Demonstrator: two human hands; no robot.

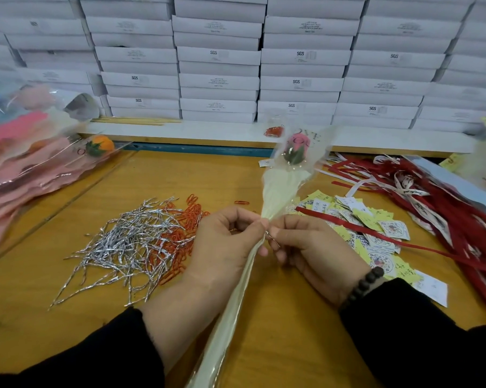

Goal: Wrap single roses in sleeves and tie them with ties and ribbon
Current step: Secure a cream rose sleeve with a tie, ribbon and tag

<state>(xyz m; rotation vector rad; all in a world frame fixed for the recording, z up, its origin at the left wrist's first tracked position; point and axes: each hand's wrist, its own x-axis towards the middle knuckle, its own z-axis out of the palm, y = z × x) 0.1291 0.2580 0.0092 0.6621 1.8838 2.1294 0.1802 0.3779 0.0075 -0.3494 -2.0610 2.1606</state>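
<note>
Sleeved rose [264,219] pinched by both hands; silver ties [124,247] left, ribbons [432,205] right.

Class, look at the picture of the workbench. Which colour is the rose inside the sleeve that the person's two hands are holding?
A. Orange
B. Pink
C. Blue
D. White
B: the rose showing through the clear top of the cream sleeve, which the left hand and right hand pinch at its gathered neck, is pink with green leaves below it; the orange rose lies apart at the left of the table.
</note>
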